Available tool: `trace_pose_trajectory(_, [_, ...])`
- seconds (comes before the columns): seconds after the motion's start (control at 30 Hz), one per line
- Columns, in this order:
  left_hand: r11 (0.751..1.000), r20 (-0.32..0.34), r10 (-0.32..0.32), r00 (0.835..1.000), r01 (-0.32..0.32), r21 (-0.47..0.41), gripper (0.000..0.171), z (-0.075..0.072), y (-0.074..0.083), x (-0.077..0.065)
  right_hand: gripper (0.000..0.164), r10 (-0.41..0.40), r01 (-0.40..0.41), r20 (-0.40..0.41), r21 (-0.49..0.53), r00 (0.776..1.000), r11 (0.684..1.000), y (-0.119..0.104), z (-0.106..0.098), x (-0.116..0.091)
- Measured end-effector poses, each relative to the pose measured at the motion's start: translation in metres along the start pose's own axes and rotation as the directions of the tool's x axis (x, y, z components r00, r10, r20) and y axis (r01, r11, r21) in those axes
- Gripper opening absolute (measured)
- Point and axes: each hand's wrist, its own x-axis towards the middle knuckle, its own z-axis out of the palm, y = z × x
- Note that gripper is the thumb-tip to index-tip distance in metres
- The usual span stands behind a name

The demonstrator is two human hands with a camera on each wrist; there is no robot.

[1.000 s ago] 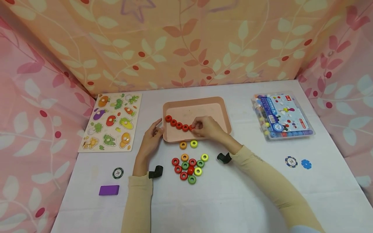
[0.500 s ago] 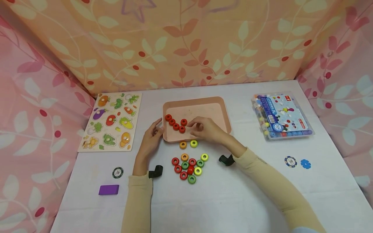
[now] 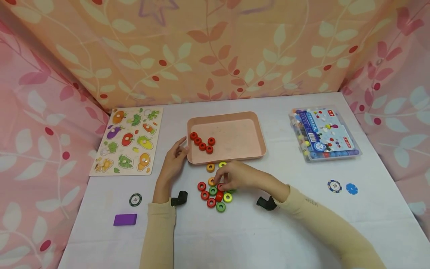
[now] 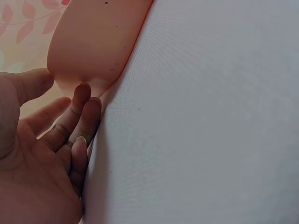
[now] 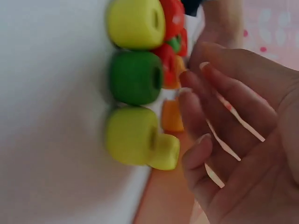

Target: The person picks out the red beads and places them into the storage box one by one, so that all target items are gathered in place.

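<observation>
My left hand (image 3: 174, 160) rests at the left end of the pink tray (image 3: 238, 136). In the left wrist view, its fingertips (image 4: 82, 90) touch the tray's outer wall, fingers loosely bent. Several red ring beads (image 3: 202, 146) lie in the tray's left part in a bent row. My right hand (image 3: 240, 175) hovers over the loose beads in front of the tray, thumb and forefinger apart with nothing between them. Below it are red, orange, yellow and green beads (image 3: 220, 207), some partly hidden by the hand. The right wrist view shows a green bead (image 5: 136, 77) between yellow ones beside the fingers.
A vegetable puzzle board (image 3: 127, 142) lies at the left. At the right sits a clear box (image 3: 326, 134) of colourful pieces. A dark chip (image 3: 136, 200) and a purple block (image 3: 125, 219) lie front left; a chip (image 3: 334, 186) and a blue flower-shaped disc (image 3: 352, 188) front right.
My right hand lets go of the red beads in the tray and moves down over the loose pile. The red row has bent, its right end shifted left. My left hand stays put.
</observation>
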Motion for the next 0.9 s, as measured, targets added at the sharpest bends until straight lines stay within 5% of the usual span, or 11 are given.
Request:
trace_pose_trajectory(0.6, [1.000, -0.001, 0.009, 1.000, -0.009, -0.003, 0.049, 0.000, 0.000, 0.000, 0.018, -0.020, 0.022, 0.018, -0.140, 1.000, 0.990, 0.002, 0.026, -0.006])
trace_pose_trajectory(0.9, [1.000, -0.001, 0.004, 1.000, -0.004, -0.004, 0.049, 0.000, -0.001, 0.000, 0.016, -0.056, 0.068, -0.149, 0.073, 0.987, 0.995, 0.013, 0.004, -0.004])
